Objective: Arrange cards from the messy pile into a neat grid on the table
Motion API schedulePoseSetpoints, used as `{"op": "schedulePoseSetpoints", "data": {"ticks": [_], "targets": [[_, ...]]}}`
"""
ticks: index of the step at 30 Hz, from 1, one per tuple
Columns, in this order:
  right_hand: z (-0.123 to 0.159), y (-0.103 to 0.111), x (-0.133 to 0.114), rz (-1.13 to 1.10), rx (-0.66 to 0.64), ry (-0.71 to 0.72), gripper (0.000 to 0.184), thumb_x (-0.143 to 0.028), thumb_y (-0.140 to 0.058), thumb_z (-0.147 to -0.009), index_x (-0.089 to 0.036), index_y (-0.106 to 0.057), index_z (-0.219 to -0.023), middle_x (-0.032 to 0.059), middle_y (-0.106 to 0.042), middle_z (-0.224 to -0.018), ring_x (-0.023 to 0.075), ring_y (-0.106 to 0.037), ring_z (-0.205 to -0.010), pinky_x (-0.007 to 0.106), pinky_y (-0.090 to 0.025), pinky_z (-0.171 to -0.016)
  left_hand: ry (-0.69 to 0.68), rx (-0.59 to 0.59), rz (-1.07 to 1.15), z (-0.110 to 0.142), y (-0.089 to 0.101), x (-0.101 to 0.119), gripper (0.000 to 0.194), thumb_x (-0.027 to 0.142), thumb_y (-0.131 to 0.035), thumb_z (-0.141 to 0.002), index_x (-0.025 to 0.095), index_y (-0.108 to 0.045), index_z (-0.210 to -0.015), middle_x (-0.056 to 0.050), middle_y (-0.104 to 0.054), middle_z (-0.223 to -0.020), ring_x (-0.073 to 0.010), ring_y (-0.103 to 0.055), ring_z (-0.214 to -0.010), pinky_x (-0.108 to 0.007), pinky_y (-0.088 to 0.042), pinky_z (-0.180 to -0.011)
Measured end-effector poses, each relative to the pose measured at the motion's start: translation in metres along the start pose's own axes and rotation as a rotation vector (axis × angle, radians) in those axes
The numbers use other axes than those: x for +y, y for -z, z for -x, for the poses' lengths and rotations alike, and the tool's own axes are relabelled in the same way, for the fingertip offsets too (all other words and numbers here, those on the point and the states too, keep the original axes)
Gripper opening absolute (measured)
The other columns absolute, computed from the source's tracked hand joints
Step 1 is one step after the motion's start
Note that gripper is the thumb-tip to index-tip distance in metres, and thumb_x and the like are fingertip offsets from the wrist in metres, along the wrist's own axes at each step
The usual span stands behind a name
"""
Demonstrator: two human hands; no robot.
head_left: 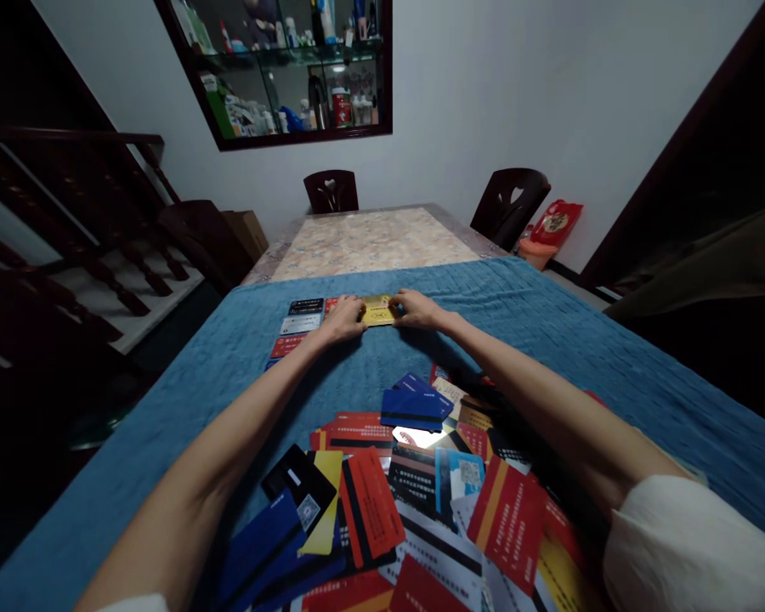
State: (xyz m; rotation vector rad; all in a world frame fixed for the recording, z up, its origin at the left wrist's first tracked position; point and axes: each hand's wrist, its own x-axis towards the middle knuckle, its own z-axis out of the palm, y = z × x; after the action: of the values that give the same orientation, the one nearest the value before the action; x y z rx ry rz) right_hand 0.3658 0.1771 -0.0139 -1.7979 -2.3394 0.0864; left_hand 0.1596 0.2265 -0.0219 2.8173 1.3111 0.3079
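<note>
Both my arms reach out over a blue cloth (191,416). Between my hands is a gold card (377,311), lying flat or nearly so near the cloth's far side. My left hand (345,320) pinches its left edge, and my right hand (416,309) grips the right edge. Left of it, cards sit in neat rows: a black card (306,307), a silver card (300,324) and a red card (286,345), partly behind my left arm. Nearer to me spreads a loose pile of overlapping bank-style cards, among them a blue card (411,410) and an orange-red card (371,506).
Beyond the cloth, the patterned tabletop (382,238) stretches to a dark chair (331,191). Another chair (510,204) stands at the right, near a red bag (557,223). A wooden railing (70,204) runs along the left. Glass shelves (286,55) hang on the far wall.
</note>
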Motion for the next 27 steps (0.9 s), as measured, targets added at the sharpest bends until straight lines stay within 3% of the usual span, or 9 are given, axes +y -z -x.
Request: {"op": "schedulePoseSetpoints", "data": {"ticks": [11,27], "targets": [[-0.005,-0.010,0.009,-0.029,-0.004,-0.005,0.035,-0.032,-0.070,-0.081,-0.017,-0.072,-0.112,0.0094,-0.069,-0.112,0.0205,-0.063,-0.097,0.023,-0.043,-0.077,0.026,-0.083,-0.017,0.001,0.001,0.001,0.029,0.028,-0.063,-0.081,0.018,-0.074,-0.106,-0.011,-0.066,-0.113,-0.0299,-0.055,-0.114,-0.042,-0.045,-0.100],[-0.001,-0.012,0.005,-0.013,0.021,-0.015,0.032,-0.032,-0.064,-0.085,-0.016,-0.073,-0.111,0.0102,-0.069,-0.112,0.0203,-0.063,-0.096,0.024,-0.043,-0.078,0.013,-0.060,-0.010,0.009,0.004,0.013,0.023,0.021,-0.057,-0.088,0.018,-0.073,-0.104,-0.013,-0.063,-0.122,-0.0343,-0.046,-0.123,-0.049,-0.045,-0.095]]}}
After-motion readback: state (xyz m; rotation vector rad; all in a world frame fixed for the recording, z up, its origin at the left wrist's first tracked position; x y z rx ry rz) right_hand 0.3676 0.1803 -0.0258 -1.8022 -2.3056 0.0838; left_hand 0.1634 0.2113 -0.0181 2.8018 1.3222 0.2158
